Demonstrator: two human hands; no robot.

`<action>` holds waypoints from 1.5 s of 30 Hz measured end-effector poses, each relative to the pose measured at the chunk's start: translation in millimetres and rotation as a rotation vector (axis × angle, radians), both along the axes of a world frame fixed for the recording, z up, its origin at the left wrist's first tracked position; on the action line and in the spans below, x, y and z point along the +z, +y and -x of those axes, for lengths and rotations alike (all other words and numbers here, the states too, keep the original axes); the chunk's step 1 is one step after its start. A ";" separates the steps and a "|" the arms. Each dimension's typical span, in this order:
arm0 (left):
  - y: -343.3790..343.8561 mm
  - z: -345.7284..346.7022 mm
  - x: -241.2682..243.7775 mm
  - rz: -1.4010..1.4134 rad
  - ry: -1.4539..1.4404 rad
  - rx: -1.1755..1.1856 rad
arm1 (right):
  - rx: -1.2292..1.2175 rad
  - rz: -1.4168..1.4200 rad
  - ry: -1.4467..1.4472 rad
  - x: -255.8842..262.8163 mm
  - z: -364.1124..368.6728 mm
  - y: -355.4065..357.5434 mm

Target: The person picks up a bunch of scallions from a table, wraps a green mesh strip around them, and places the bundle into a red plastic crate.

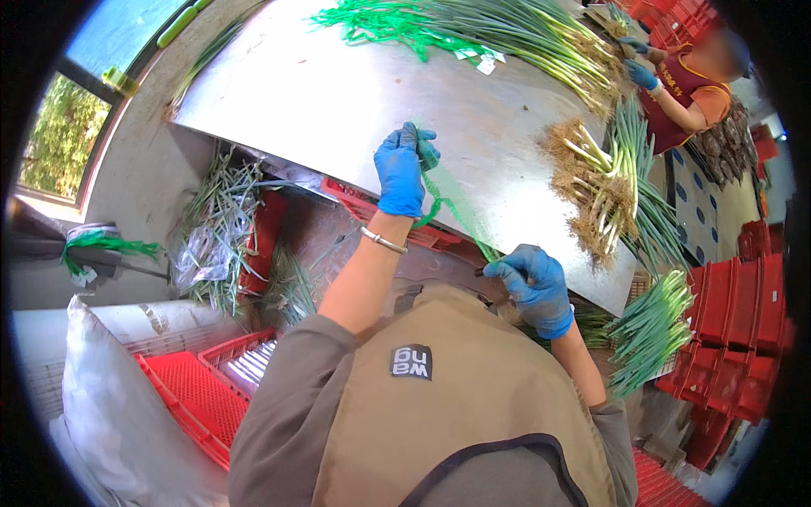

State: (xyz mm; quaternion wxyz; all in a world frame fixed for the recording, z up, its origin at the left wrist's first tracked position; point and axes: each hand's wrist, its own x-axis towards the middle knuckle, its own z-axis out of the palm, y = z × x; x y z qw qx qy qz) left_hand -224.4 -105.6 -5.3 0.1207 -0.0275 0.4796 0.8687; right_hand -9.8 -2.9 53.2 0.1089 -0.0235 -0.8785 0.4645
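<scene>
Both my hands wear blue gloves. My left hand (405,166) is raised over the near edge of the metal table (355,95), its fingers closed on one end of a green mesh net (453,196). The net stretches down to my right hand (531,288), which grips its other end together with a small dark object (483,272) that I cannot identify. Rooted green onions (602,184) lie on the table to the right, and more green onions (526,44) lie at the far side beside a heap of green nets (393,25) with white tags.
A co-worker (687,95) in blue gloves stands at the far right. Trimmed green onions (652,333) sit in a crate beside stacked red crates (735,310). Leaf scraps (218,222) fill a container at left. A white sack (114,393) and red crates (190,386) are near my left side.
</scene>
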 end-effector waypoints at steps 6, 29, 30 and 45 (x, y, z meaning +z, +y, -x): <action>30.3 -62.3 9.4 0.637 0.940 -0.097 | -0.019 0.237 -0.008 -8.2 8.9 88.8; 51.2 -89.8 7.5 0.340 0.129 -0.657 | -0.262 0.789 -0.285 -74.3 30.5 103.3; 50.6 -84.2 5.9 0.140 0.002 -0.533 | -0.264 0.765 -0.272 -83.5 26.1 112.0; 39.0 -4.3 33.7 -0.766 -0.145 -0.657 | -0.133 0.272 0.000 -27.3 -2.0 104.1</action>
